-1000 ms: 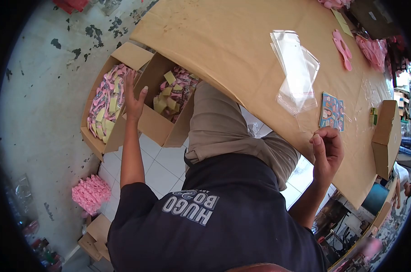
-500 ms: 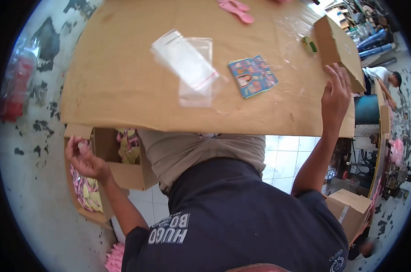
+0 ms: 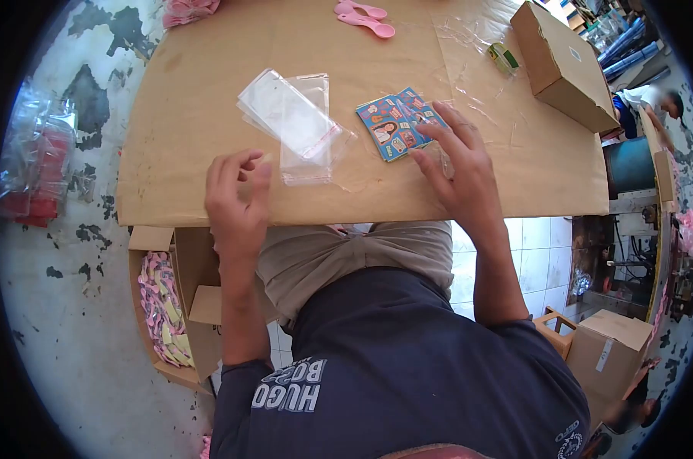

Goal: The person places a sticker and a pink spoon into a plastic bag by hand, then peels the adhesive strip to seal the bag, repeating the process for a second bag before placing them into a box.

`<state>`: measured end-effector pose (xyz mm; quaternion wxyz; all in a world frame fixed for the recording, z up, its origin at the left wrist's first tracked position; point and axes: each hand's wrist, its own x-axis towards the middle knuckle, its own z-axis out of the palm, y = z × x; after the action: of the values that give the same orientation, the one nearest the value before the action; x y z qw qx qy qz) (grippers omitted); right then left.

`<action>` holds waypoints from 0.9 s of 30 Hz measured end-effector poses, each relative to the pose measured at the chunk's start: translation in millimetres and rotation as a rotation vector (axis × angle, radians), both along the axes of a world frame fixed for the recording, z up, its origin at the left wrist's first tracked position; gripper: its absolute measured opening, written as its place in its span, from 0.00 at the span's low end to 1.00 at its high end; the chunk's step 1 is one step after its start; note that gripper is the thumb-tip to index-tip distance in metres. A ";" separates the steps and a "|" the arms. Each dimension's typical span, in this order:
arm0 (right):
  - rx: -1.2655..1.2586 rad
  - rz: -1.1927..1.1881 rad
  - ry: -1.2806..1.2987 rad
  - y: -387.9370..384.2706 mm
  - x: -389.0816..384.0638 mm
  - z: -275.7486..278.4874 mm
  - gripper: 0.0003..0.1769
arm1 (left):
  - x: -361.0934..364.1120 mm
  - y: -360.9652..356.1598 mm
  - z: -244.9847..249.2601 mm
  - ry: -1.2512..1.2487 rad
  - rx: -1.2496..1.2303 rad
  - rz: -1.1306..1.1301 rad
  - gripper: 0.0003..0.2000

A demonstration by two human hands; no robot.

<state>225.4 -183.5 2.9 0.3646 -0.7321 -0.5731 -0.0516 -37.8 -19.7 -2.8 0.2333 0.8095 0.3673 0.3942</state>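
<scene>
My left hand (image 3: 238,200) is over the table's near edge, its fingers loosely curled with nothing between them. Just beyond it lie clear plastic bags (image 3: 304,126), some overlapping at an angle. My right hand (image 3: 462,164) has its fingers spread, fingertips right at the right side of a stack of blue printed cards (image 3: 392,130). The fingers partly cover the stack, which lies flat on the table.
Pink measuring spoons (image 3: 368,19) and a roll of tape (image 3: 503,57) lie farther back on the brown-covered table (image 3: 186,138). A cardboard box (image 3: 564,65) stands at the right. Below left, an open box holds pink and yellow pieces (image 3: 164,310). Other people (image 3: 652,103) are at the right.
Both hands have come inward: the left rises from beside the boxes to the table edge, the right moves from the cardboard box to the cards. The camera view has shifted slightly.
</scene>
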 end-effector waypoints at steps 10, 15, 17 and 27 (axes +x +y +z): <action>-0.115 -0.023 -0.095 4.3 5.0 -2.6 0.26 | 46.0 14.8 0.2 0.183 0.168 0.004 0.21; -0.203 -0.025 -0.185 5.9 6.7 -14.3 0.34 | 76.9 -5.8 0.6 0.175 0.312 -0.412 0.25; -0.257 -0.017 -0.168 7.7 6.3 -18.3 0.37 | 88.0 -17.0 -2.6 0.332 0.280 -0.542 0.26; -0.419 -0.270 -0.321 4.4 47.1 -16.6 0.48 | 97.4 -25.6 -5.8 0.422 0.271 -0.503 0.28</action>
<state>272.5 -179.1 -13.8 0.1001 -0.8435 -0.5191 -0.0953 59.6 -45.3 -8.6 0.1324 0.9618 0.1410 0.1935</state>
